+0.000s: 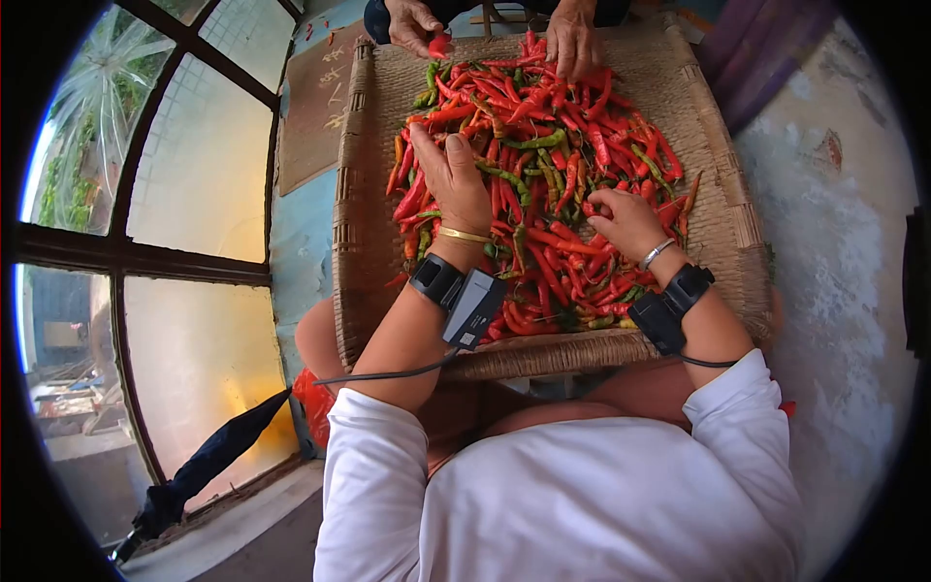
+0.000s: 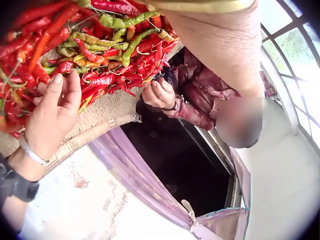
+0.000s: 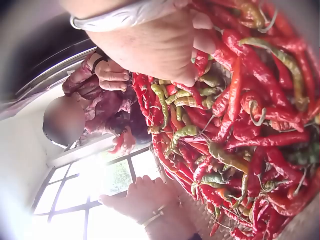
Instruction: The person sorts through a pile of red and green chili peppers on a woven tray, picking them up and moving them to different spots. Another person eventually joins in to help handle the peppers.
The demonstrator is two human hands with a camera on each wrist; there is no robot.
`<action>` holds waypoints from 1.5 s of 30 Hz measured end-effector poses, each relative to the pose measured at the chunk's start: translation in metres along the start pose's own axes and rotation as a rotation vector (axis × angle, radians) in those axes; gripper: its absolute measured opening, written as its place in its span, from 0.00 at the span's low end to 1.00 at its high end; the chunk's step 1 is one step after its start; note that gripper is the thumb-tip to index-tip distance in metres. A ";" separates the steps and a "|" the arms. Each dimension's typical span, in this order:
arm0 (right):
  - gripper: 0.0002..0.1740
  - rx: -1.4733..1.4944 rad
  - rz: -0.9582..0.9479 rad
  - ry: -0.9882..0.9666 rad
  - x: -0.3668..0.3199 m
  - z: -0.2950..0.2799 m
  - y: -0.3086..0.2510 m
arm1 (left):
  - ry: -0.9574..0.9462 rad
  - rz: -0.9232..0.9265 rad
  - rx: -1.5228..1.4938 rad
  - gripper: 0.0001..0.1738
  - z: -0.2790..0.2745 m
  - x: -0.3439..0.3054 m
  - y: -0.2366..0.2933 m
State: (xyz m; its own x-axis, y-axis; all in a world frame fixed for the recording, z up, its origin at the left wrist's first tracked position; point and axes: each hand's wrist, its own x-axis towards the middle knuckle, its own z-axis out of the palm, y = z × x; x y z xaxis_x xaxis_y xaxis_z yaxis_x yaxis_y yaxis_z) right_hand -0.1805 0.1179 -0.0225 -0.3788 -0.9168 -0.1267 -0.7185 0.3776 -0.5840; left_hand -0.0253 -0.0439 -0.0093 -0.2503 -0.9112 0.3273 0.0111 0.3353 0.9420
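Note:
Red, green and orange peppers [image 1: 543,247] lie heaped on a woven tray [image 1: 722,184]. My left hand [image 1: 451,189] is over the left side of the heap, fingers straight and together, nothing visible in its grasp. At the right of the pile, my right hand [image 1: 630,225] has bent fingers at the peppers. The right wrist view shows a red pepper [image 3: 202,61] between its thumb and fingers; whether they grip it cannot be told. The left hand [image 3: 150,202] also appears there at the bottom, and the right hand [image 2: 54,112] at the left of the left wrist view.
Across the tray, another person's hand [image 1: 412,24] holds a red pepper [image 1: 440,46], and their other hand [image 1: 572,44] touches the heap. A window [image 1: 199,194] and a dark folded umbrella [image 1: 213,461] are at the left. A wall [image 1: 834,320] stands at the right.

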 end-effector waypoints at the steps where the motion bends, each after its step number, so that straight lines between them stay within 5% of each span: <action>1: 0.18 -0.024 0.022 -0.016 0.000 -0.002 -0.002 | -0.013 0.047 -0.028 0.44 0.002 0.000 -0.004; 3: 0.19 -0.043 0.037 -0.027 -0.001 -0.003 -0.002 | -0.029 0.044 -0.099 0.41 0.007 -0.007 0.001; 6: 0.21 -0.119 0.017 -0.038 -0.001 -0.002 0.000 | -0.717 -0.284 -0.082 0.27 0.008 -0.021 0.020; 10: 0.20 -0.090 0.093 -0.073 -0.002 -0.003 -0.002 | -1.046 -0.092 0.261 0.21 0.017 -0.037 0.019; 12: 0.18 -0.185 0.125 -0.088 -0.003 -0.004 -0.005 | -1.172 0.154 0.516 0.21 0.018 -0.042 0.011; 15: 0.15 -0.244 0.122 -0.080 -0.003 -0.003 -0.003 | -1.215 0.366 0.668 0.20 0.016 -0.043 0.002; 19: 0.11 -0.195 0.103 -0.112 -0.003 -0.011 -0.014 | -1.216 0.370 0.636 0.21 0.015 -0.043 -0.003; 21: 0.10 -0.115 0.097 -0.107 -0.003 -0.012 -0.015 | -0.993 0.207 0.500 0.21 0.016 -0.047 -0.003; 23: 0.10 0.291 -0.058 -0.051 -0.004 -0.007 -0.014 | -0.919 0.173 0.407 0.19 0.018 -0.045 -0.001; 25: 0.10 0.444 -0.018 -0.128 -0.005 -0.009 -0.018 | -0.848 0.136 0.315 0.17 0.018 -0.041 0.000; 28: 0.09 0.702 0.038 -0.235 -0.006 -0.013 -0.021 | -0.963 0.322 0.393 0.14 0.013 -0.031 0.001; 31: 0.10 0.817 0.102 -0.188 -0.003 -0.018 -0.019 | -1.016 0.174 0.370 0.10 0.008 -0.026 0.010; 33: 0.10 0.818 0.142 -0.101 -0.001 -0.018 -0.016 | -1.176 -0.423 0.215 0.09 0.004 -0.015 0.019; 35: 0.11 0.673 0.171 -0.041 0.001 -0.013 -0.009 | -1.104 -0.499 0.115 0.13 0.000 -0.001 0.021; 37: 0.12 0.451 0.050 -0.028 0.000 -0.006 -0.005 | -0.542 -0.673 -0.621 0.15 0.000 0.003 0.021; 40: 0.14 0.012 -0.088 -0.128 -0.007 -0.005 -0.016 | -0.471 -0.727 -0.466 0.21 -0.005 0.006 0.020; 41: 0.15 -0.203 -0.103 -0.237 -0.009 -0.005 -0.020 | -0.470 -0.727 -0.466 0.21 -0.004 0.003 0.016; 43: 0.16 -0.202 -0.073 -0.310 -0.010 0.001 -0.018 | -0.859 -0.198 0.301 0.21 0.000 -0.009 -0.002; 44: 0.15 -0.215 -0.078 -0.301 -0.011 0.002 -0.019 | -0.908 0.127 0.446 0.17 0.002 -0.016 -0.004; 45: 0.15 -0.229 -0.084 -0.291 -0.012 0.003 -0.019 | -0.909 0.126 0.445 0.17 0.004 -0.021 -0.005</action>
State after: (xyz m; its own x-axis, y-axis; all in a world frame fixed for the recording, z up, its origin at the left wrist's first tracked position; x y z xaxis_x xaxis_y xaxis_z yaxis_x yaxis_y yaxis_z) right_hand -0.1601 0.1214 -0.0121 -0.1554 -0.9319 -0.3277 -0.8641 0.2890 -0.4121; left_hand -0.0243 -0.0256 -0.0216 -0.9145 -0.3989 0.0674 -0.2268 0.6435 0.7311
